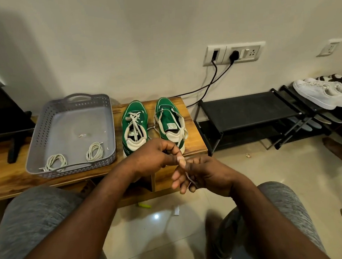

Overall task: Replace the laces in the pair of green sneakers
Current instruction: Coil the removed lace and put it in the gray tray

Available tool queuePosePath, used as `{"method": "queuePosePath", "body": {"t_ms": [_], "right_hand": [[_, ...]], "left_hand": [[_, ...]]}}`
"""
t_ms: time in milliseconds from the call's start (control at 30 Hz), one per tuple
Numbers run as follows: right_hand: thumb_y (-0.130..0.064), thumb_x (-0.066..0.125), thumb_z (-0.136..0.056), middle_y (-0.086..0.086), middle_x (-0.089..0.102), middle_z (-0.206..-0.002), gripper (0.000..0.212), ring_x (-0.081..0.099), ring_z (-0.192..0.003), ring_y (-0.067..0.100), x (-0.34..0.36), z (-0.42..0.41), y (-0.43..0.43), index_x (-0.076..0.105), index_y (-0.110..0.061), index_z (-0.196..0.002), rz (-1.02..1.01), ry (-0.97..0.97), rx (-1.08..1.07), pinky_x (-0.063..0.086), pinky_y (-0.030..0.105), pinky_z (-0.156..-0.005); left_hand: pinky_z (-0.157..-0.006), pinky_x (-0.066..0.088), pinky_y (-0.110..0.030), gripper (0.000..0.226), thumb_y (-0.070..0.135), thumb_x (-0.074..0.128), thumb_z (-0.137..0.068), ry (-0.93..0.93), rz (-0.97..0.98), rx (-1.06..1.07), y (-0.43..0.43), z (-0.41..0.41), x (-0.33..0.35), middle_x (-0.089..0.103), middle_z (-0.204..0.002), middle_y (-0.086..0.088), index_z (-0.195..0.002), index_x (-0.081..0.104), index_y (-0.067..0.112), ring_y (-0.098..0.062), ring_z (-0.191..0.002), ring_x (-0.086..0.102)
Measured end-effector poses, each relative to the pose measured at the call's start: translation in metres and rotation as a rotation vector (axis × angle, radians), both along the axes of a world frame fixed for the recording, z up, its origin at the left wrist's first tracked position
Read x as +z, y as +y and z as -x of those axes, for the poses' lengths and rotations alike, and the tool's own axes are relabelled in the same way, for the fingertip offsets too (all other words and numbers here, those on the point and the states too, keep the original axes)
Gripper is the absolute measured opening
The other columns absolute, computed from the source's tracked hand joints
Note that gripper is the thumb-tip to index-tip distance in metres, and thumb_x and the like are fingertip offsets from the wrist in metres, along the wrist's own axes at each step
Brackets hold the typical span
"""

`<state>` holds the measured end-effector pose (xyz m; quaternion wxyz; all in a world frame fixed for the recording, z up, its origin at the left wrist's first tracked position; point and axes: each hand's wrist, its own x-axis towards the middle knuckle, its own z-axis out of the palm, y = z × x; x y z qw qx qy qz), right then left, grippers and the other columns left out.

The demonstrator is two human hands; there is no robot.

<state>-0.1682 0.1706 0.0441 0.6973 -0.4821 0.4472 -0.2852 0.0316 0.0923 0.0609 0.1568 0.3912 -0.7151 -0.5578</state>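
Two green sneakers stand side by side on a low wooden bench. The left sneaker is laced with a white lace. The right sneaker has its white lace pulled loose, trailing over its side toward my hands. My left hand and my right hand meet in front of the bench, both pinching that lace; a strand runs across my right palm. Two coiled white laces lie in a grey perforated tray left of the sneakers.
A black TV stand foot rests at the bench's left. A black shoe rack with white shoes stands to the right. Black cables run from wall sockets behind the bench. My knees frame a tiled floor with small scraps.
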Motion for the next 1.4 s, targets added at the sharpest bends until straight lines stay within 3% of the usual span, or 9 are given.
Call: {"method": "queuePosePath", "body": {"t_ms": [167, 367, 567, 733, 900, 1033, 1200, 1300, 1400], "right_hand": [[-0.047, 0.043, -0.108, 0.023, 0.075, -0.096, 0.054, 0.067, -0.066, 0.023, -0.004, -0.009, -0.009, 0.073, -0.003, -0.1, -0.018, -0.045, 0.053, 0.04, 0.025, -0.054], [-0.055, 0.04, -0.105, 0.024, 0.075, -0.098, 0.062, 0.069, -0.071, 0.026, -0.004, -0.012, -0.015, 0.075, -0.004, -0.099, -0.018, -0.111, 0.064, 0.043, 0.026, -0.057], [-0.057, 0.036, -0.106, 0.022, 0.076, -0.097, 0.066, 0.068, -0.065, 0.024, -0.003, -0.016, -0.019, 0.077, -0.006, -0.095, -0.028, -0.117, 0.093, 0.046, 0.024, -0.056], [-0.057, 0.033, -0.107, 0.022, 0.077, -0.095, 0.068, 0.067, -0.059, 0.021, -0.006, -0.02, -0.021, 0.079, -0.009, -0.092, -0.036, -0.137, 0.044, 0.04, 0.022, -0.049], [-0.063, 0.04, -0.102, 0.02, 0.075, -0.084, 0.068, 0.049, -0.043, 0.012, -0.006, -0.024, -0.024, 0.077, -0.009, -0.083, -0.016, -0.157, -0.009, 0.033, 0.032, -0.055], [-0.062, 0.044, -0.097, 0.017, 0.075, -0.08, 0.062, 0.052, -0.053, 0.015, -0.002, -0.021, -0.027, 0.078, -0.013, -0.081, 0.024, -0.242, -0.075, 0.043, 0.031, -0.063], [-0.057, 0.047, -0.1, 0.017, 0.074, -0.079, 0.058, 0.062, -0.054, 0.019, -0.002, -0.015, -0.029, 0.077, -0.009, -0.086, 0.037, -0.428, -0.135, 0.053, 0.029, -0.061], [-0.056, 0.042, -0.102, 0.017, 0.073, -0.081, 0.061, 0.058, -0.049, 0.016, -0.002, -0.014, -0.029, 0.075, -0.007, -0.086, 0.027, -0.507, -0.119, 0.05, 0.037, -0.066], [-0.06, 0.042, -0.101, 0.015, 0.073, -0.081, 0.064, 0.052, -0.045, 0.011, -0.002, -0.016, -0.027, 0.075, -0.007, -0.088, -0.016, -0.518, -0.105, 0.05, 0.03, -0.057]], "left_hand": [[-0.071, 0.048, -0.026, 0.01, 0.005, 0.071, -0.094, -0.001, -0.04, 0.022, -0.007, 0.0, -0.001, 0.071, -0.083, 0.001, -0.093, 0.077, 0.013, -0.004, -0.072, 0.06], [-0.085, 0.044, -0.045, 0.008, 0.015, 0.071, -0.087, 0.131, -0.179, 0.022, -0.014, -0.002, -0.003, 0.07, -0.091, -0.015, -0.09, 0.079, 0.014, -0.028, -0.088, 0.057], [-0.085, 0.041, -0.046, 0.026, 0.019, 0.071, -0.076, 0.152, -0.232, 0.071, -0.017, 0.0, -0.008, 0.069, -0.088, -0.016, -0.093, 0.075, -0.001, -0.029, -0.088, 0.054], [-0.086, 0.04, -0.048, 0.012, 0.014, 0.068, -0.079, 0.197, -0.258, 0.064, -0.019, 0.0, -0.008, 0.07, -0.088, -0.017, -0.084, 0.08, 0.014, -0.032, -0.092, 0.054], [-0.073, 0.042, -0.033, 0.012, 0.003, 0.066, -0.094, 0.176, -0.244, 0.126, -0.023, -0.002, -0.01, 0.067, -0.083, -0.007, -0.103, 0.073, -0.001, -0.021, -0.075, 0.055], [-0.074, 0.048, -0.028, 0.011, 0.011, 0.066, -0.099, 0.237, -0.171, 0.122, -0.021, 0.0, -0.008, 0.063, -0.093, -0.012, -0.104, 0.074, 0.017, -0.019, -0.083, 0.057], [-0.091, 0.057, -0.027, 0.021, 0.002, 0.064, -0.098, 0.297, -0.051, 0.09, -0.02, 0.004, -0.01, 0.073, -0.113, -0.001, -0.113, 0.075, 0.013, -0.011, -0.11, 0.069], [-0.096, 0.057, -0.034, 0.024, 0.008, 0.07, -0.096, 0.259, 0.11, 0.124, -0.021, 0.005, -0.013, 0.063, -0.104, 0.001, -0.1, 0.081, 0.03, -0.016, -0.106, 0.067], [-0.093, 0.052, -0.031, 0.028, 0.017, 0.071, -0.095, 0.205, 0.357, 0.126, -0.021, 0.008, -0.015, 0.057, -0.103, 0.003, -0.097, 0.075, 0.045, -0.015, -0.106, 0.06]]}}
